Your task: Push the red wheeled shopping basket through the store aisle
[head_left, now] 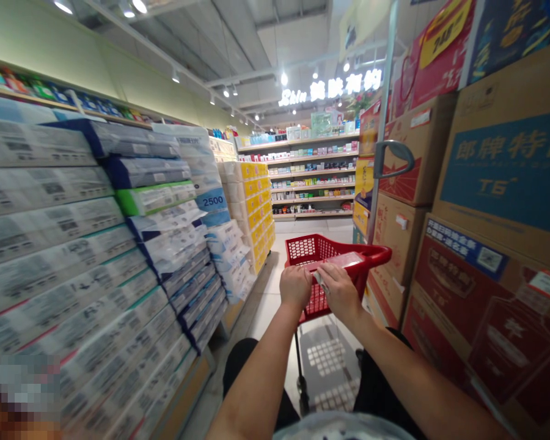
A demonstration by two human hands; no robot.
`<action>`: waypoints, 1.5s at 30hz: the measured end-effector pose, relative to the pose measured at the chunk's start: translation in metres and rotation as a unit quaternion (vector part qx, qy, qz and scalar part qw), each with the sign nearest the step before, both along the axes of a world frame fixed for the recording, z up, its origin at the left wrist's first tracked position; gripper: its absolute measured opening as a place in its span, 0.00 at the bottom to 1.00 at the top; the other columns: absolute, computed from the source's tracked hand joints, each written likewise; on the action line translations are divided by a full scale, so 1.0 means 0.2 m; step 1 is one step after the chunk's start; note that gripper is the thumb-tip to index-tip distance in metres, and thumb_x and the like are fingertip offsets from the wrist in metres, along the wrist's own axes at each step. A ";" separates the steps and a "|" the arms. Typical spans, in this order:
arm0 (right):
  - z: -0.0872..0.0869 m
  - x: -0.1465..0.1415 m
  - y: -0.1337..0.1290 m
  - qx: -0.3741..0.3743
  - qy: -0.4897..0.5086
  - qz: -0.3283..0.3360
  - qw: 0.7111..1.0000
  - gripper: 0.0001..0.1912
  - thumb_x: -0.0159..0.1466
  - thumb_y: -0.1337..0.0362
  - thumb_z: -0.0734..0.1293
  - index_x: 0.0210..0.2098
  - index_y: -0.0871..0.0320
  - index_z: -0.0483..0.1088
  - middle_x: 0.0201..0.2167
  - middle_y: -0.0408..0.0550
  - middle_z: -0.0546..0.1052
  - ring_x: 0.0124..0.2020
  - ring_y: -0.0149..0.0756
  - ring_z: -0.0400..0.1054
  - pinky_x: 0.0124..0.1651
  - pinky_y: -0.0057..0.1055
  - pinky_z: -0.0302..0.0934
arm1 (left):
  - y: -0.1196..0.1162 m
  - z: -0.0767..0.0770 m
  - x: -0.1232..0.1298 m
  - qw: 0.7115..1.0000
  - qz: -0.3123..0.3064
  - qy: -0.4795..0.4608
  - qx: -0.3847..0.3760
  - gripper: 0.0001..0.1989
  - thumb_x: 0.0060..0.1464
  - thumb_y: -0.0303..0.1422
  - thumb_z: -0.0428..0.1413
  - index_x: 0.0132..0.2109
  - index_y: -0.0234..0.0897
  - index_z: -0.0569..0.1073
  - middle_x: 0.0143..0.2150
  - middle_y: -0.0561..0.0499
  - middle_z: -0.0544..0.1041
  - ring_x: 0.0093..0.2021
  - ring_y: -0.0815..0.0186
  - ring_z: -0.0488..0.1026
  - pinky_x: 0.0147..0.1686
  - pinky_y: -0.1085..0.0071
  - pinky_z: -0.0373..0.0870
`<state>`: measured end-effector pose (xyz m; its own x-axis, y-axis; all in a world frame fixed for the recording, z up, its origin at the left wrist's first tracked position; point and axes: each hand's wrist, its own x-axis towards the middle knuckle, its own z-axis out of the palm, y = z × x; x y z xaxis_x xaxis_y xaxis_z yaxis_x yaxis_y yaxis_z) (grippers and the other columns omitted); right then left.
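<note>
Our left hand (pixel 296 287) and right hand (pixel 340 293) have their fingers closed over the rim (pixel 369 253) of the light, stiff red plastic shopping cart (pixel 311 249), which stands just beside the stacked cardboard cartons (pixel 406 153), the rim offering the firmest hold.

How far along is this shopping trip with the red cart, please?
Done: a flat pale packet already lies at the top of the red cart. In hand: the left hand and right hand hold the cart's rim. Remaining: tissue packs and cartons stand untouched beside.
</note>
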<state>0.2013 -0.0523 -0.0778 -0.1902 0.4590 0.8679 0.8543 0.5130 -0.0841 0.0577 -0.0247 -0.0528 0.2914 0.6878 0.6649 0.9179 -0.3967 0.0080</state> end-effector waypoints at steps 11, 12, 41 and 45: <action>-0.05 -0.02 0.00 0.024 -0.027 0.030 0.999 0.19 0.65 0.71 0.62 0.54 0.60 0.71 0.54 0.53 0.73 0.58 0.46 0.62 0.62 0.47 0.59 | 0.00 0.00 -0.04 0.999 -0.034 0.002 -0.003 0.14 0.64 0.28 0.44 0.37 0.35 0.74 0.36 0.45 0.77 0.40 0.60 0.70 0.45 0.62 0.62; -0.05 -0.02 0.01 0.031 -0.035 0.034 0.998 0.19 0.65 0.71 0.62 0.55 0.60 0.71 0.54 0.53 0.73 0.58 0.46 0.62 0.62 0.46 0.59 | 0.00 0.00 -0.04 0.999 -0.033 0.003 -0.002 0.14 0.63 0.28 0.44 0.37 0.35 0.74 0.37 0.45 0.77 0.40 0.60 0.70 0.45 0.62 0.62; -0.11 -0.01 -0.07 0.057 0.075 0.106 0.990 0.21 0.67 0.72 0.56 0.57 0.55 0.68 0.57 0.54 0.69 0.60 0.42 0.62 0.59 0.43 0.63 | 0.01 -0.02 -0.04 1.000 -0.020 -0.003 0.024 0.14 0.63 0.29 0.45 0.32 0.36 0.72 0.33 0.47 0.76 0.37 0.61 0.69 0.42 0.63 0.62; -0.25 -0.02 -0.06 -0.039 0.017 0.060 0.997 0.15 0.67 0.70 0.59 0.46 0.56 0.74 0.49 0.54 0.73 0.51 0.40 0.67 0.54 0.39 0.64 | 0.00 -0.02 -0.04 1.000 -0.012 0.002 0.016 0.15 0.64 0.29 0.44 0.33 0.36 0.72 0.34 0.46 0.76 0.38 0.60 0.69 0.43 0.62 0.61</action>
<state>0.1974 -0.0647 -0.1282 -0.2186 0.5010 0.8374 0.7834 0.6017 -0.1556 0.0497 -0.0244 -0.0562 0.3111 0.6580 0.6857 0.9078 -0.4192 -0.0096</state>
